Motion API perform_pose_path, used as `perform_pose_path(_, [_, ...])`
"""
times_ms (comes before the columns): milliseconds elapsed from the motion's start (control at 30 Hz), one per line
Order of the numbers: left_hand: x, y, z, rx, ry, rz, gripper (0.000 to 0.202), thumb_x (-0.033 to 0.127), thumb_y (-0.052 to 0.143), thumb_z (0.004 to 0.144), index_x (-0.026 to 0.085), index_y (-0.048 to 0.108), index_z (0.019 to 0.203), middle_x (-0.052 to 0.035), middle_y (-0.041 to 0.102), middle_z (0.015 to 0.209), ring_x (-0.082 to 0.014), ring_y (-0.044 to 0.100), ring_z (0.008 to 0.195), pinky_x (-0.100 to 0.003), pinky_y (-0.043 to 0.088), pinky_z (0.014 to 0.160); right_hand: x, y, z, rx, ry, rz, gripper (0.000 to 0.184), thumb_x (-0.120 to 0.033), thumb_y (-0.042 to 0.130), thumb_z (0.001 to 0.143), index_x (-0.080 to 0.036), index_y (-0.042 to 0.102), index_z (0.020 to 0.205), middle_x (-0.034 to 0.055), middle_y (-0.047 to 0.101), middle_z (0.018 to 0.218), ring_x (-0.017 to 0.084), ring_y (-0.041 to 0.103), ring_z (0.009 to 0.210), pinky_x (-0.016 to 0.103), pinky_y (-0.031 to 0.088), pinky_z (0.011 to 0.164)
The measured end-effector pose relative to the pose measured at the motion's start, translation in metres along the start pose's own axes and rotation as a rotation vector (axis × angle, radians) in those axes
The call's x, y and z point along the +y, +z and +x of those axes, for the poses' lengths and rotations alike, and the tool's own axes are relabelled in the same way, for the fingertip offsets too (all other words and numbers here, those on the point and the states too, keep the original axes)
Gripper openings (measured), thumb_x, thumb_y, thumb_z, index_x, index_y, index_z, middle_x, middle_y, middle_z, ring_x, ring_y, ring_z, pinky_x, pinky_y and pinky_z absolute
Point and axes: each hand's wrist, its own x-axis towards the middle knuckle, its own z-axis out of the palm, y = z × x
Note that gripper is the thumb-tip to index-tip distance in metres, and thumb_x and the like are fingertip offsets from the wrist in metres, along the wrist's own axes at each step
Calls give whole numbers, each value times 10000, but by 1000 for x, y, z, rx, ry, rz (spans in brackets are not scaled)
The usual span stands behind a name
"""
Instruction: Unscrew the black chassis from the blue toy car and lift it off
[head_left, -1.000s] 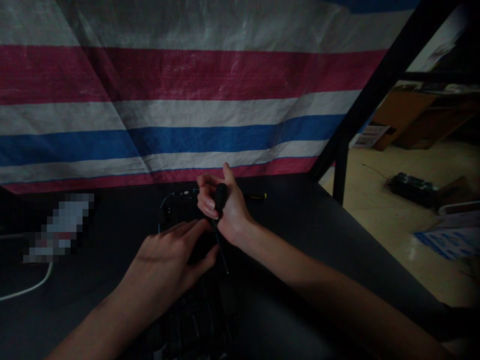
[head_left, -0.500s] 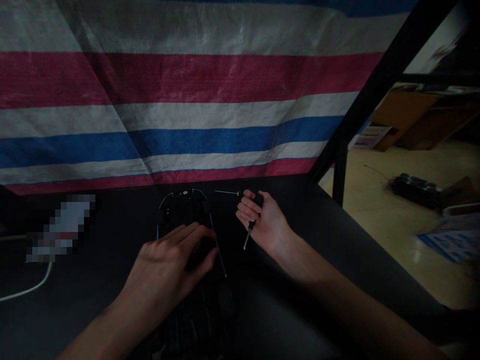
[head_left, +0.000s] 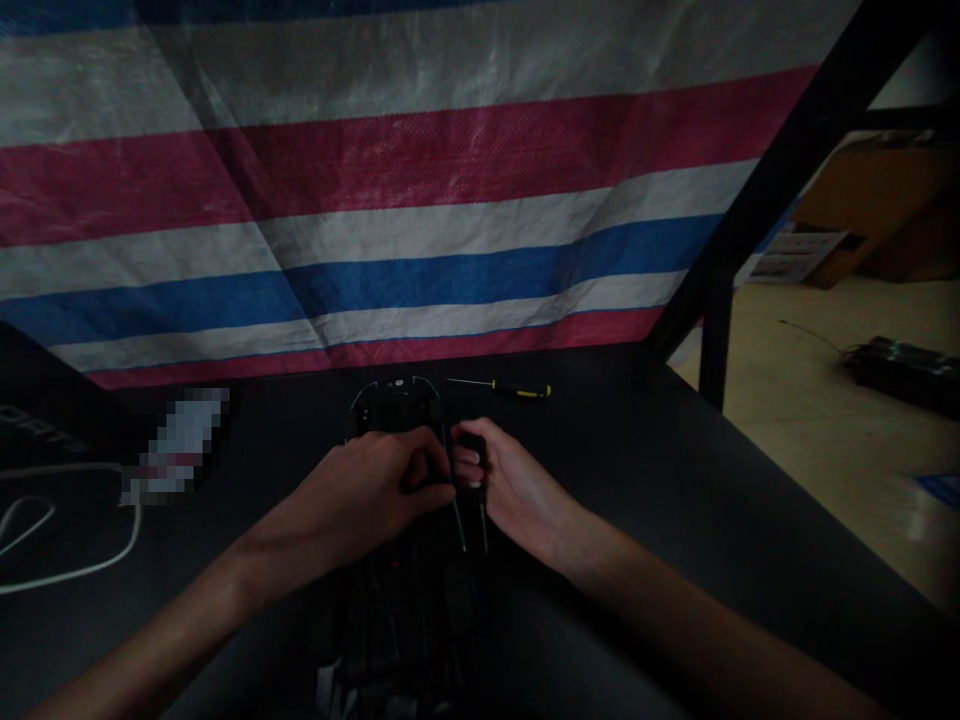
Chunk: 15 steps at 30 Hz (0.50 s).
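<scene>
A dark device point(head_left: 396, 410) with thin blue-lit edges lies on the black table point(head_left: 675, 520), dim and hard to make out. My left hand point(head_left: 367, 495) rests on top of it, fingers curled over its middle. My right hand point(head_left: 499, 480) is closed around a black-handled screwdriver point(head_left: 474, 490), whose shaft points down toward me beside the device's right edge. The two hands almost touch. A second screwdriver point(head_left: 502, 387) with a yellow and black handle lies on the table just behind the device.
A striped red, white and blue tarp point(head_left: 375, 200) hangs behind the table. A white cable point(head_left: 75, 560) loops at the left. A black metal frame post point(head_left: 716, 330) stands at the right, with floor and boxes beyond it.
My right hand carried the screwdriver out to the right, then came back in beside the device and my left hand. The left hand stayed on the device. My head turned slightly left.
</scene>
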Motion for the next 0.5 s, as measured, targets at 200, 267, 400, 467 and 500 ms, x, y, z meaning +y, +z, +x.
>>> perform_pose_path(200, [-7, 1, 4, -13, 15, -56, 244, 441, 652, 902, 241, 709, 1029, 12, 702, 817, -156, 639, 662, -252, 396, 566, 3, 0, 2, 11, -10, -55, 223, -301, 675, 792, -181, 526, 678, -81, 371, 609, 88, 295, 554, 223, 296, 550])
perform_pose_path(267, [-7, 0, 7, -32, 8, -80, 246, 435, 657, 896, 237, 715, 1029, 8, 701, 820, -157, 629, 668, -251, 399, 572, 3, 0, 2, 17, -12, -67, 234, -306, 675, 786, -186, 511, 669, -79, 365, 613, 90, 289, 558, 229, 291, 555])
perform_pose_path(400, [-7, -5, 13, -100, -21, -111, 284, 464, 672, 877, 222, 726, 1016, 1, 687, 804, -163, 608, 669, -258, 404, 579, 3, 0, 4, 24, -1, -83, 258, -318, 676, 763, -198, 482, 643, -76, 346, 610, 94, 279, 562, 246, 280, 563])
perform_pose_path(467, [-7, -8, 17, -134, -17, -130, 289, 468, 654, 889, 214, 734, 1001, 1, 677, 780, -158, 590, 653, -259, 395, 574, 3, -1, 5, 25, -1, -86, 248, -315, 670, 757, -202, 482, 640, -72, 344, 610, 99, 281, 566, 254, 279, 570])
perform_pose_path(500, [-7, -10, 18, -153, -6, -140, 280, 459, 641, 898, 215, 739, 993, 3, 672, 765, -154, 581, 644, -258, 389, 571, 3, -1, 5, 26, -2, -86, 242, -315, 667, 758, -204, 486, 644, -70, 343, 610, 102, 281, 567, 258, 278, 573])
